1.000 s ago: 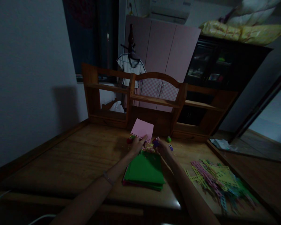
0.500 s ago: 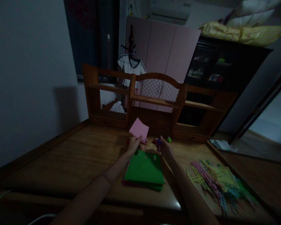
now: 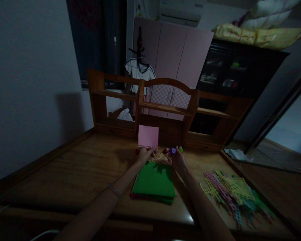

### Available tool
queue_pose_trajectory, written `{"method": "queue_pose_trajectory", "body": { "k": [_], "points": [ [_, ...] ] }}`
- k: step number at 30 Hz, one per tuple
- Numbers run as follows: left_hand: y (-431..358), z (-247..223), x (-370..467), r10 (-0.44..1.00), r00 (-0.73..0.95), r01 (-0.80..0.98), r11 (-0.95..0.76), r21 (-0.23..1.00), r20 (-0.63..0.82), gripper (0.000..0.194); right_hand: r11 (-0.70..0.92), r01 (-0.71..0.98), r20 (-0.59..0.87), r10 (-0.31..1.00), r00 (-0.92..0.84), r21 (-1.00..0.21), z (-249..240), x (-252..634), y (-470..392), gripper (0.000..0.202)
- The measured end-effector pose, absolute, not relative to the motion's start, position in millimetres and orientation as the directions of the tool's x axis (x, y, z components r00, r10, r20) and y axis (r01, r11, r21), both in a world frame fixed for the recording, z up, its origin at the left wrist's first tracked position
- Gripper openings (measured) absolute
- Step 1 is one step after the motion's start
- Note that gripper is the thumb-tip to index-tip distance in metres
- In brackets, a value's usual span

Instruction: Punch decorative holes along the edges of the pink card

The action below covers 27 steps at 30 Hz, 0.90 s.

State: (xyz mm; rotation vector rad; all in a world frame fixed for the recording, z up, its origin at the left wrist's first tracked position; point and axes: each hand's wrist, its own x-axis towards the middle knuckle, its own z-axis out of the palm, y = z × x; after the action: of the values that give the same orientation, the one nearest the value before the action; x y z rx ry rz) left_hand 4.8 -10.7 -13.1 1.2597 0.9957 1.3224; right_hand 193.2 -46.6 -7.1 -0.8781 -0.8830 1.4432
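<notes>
Pink sheet (image 3: pixel 148 135), upright, holes along its lower edge; purple gadget (image 3: pixel 173 151), apparently a punch, apart to its right.

Open run on the brown wooden desk (image 3: pixel 90 170), well left of the left hand (image 3: pixel 143 155). Right hand (image 3: pixel 178 160) and its arm mostly fill the lane between the green-topped square sheet stack (image 3: pixel 155 182) and tangled multicoloured punched-strip heap (image 3: pixel 229 192). Brown wooden shelf unit (image 3: pixel 165 107) bars the far edge.

No readable words, numbers, brands or signs, small marks (image 3: pixel 198 5) on the far air conditioner (image 3: pixel 180 13) too dim to make out, pixelated patch (image 3: pixel 143 69) at the collar of the far hanging white shirt (image 3: pixel 135 71), illegible
</notes>
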Motion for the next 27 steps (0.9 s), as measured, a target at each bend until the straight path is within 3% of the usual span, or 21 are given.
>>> {"method": "queue_pose_trajectory", "body": {
  "k": [3,9,14,18,27],
  "points": [
    [-14,-10,6,0.983,0.067,-0.118,-0.163,0.980,0.171,0.038,-0.119,-0.477,-0.078,0.991,-0.105,-0.871,-7,196,-46,0.047],
    [-13,-16,7,0.979,0.075,-0.070,-0.187,0.980,0.192,0.041,-0.112,-0.462,-0.098,0.994,-0.054,-0.880,-6,196,-46,0.046],
    [-14,-14,7,0.982,0.078,-0.049,-0.166,0.985,0.170,0.039,-0.063,-0.469,-0.043,0.998,-0.053,-0.881,-5,192,-47,0.051],
    [-17,-12,7,0.985,0.060,-0.044,-0.159,0.986,0.161,0.038,-0.002,-0.484,-0.030,0.998,0.050,-0.875,-4,189,-46,0.048],
    [-18,-10,6,0.983,0.061,-0.048,-0.173,0.984,0.175,0.035,0.096,-0.312,0.061,0.991,0.121,-0.945,-3,186,-48,0.047]
  ]
}}
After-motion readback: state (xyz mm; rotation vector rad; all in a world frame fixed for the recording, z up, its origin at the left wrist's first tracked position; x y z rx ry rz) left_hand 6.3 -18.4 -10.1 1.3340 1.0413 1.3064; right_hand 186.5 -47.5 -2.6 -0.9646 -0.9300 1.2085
